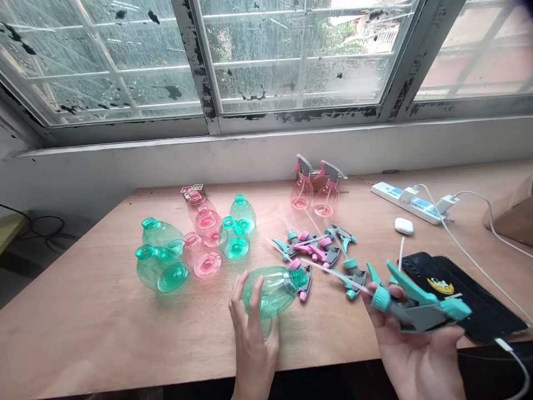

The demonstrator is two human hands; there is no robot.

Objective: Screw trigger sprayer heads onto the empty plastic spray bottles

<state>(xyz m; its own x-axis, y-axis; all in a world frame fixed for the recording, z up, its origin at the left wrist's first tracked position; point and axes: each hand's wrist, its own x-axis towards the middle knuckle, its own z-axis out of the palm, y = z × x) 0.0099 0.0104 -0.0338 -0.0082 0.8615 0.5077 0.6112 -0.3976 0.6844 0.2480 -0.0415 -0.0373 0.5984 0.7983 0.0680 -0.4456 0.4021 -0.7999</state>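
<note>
My left hand [256, 339] is wrapped round a clear green spray bottle [272, 291], tilted on its side with its open threaded neck pointing right. In my right hand [416, 355] lies a grey and teal spray trigger head [420, 311], its collar and thin clear tube pointing left toward the bottle's neck. The two parts are apart. Just beyond them, a pile of pink, teal and grey trigger heads [320, 250] with tubes lies on the table.
Several open green bottles [162, 272] and pink bottles [202, 255] stand at left. Two pink bottles with heads fitted [327, 197] stand at the back. A power strip [410, 203], white earbud case [403, 226], dark phone [449, 289] and white cables [470, 250] occupy the right side of the wooden table [83, 328].
</note>
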